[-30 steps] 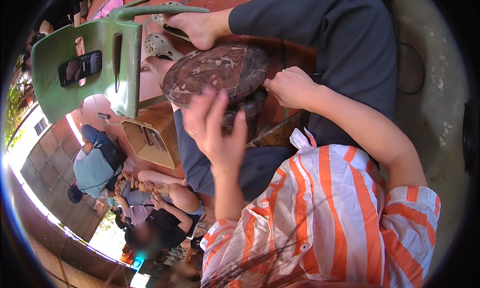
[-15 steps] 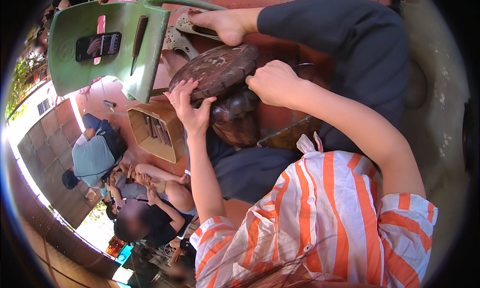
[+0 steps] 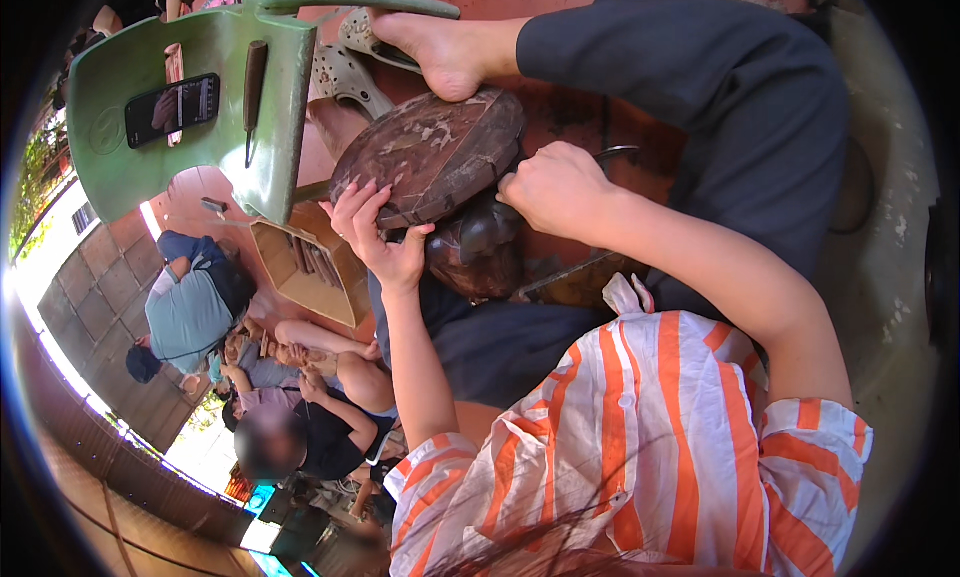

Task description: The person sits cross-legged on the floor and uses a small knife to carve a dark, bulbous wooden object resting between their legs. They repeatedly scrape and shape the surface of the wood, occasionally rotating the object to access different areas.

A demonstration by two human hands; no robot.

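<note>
A thick, round dark-wood slab point(image 3: 430, 157) with a worn, patchy top is tilted in front of me. My left hand point(image 3: 378, 242) grips its near left rim, fingertips on top and thumb along the side. Beneath the slab is a dark, glossy carved wooden base point(image 3: 475, 247) with rounded bulges, partly covered by it. My right hand point(image 3: 558, 192) is closed in a fist close to the slab's right edge. A thin curved metal tool point(image 3: 618, 151) sticks out behind that fist; its held part is hidden. My bare foot point(image 3: 455, 62) rests against the slab's far edge.
A green plastic chair point(image 3: 110, 177) at upper left bears a phone point(image 3: 172, 110) and a wooden-handled pointed tool point(image 3: 254, 97). A cardboard box point(image 3: 335, 302) of wooden-handled tools stands left. Clogs point(image 3: 345, 82) lie beyond the slab. Other people point(image 3: 195, 312) sit at lower left.
The view has shifted slightly, moving the chair leftward. My right fist sits a little lower in view, with the metal tool more exposed. My left hand keeps its hold on the slab's rim.
</note>
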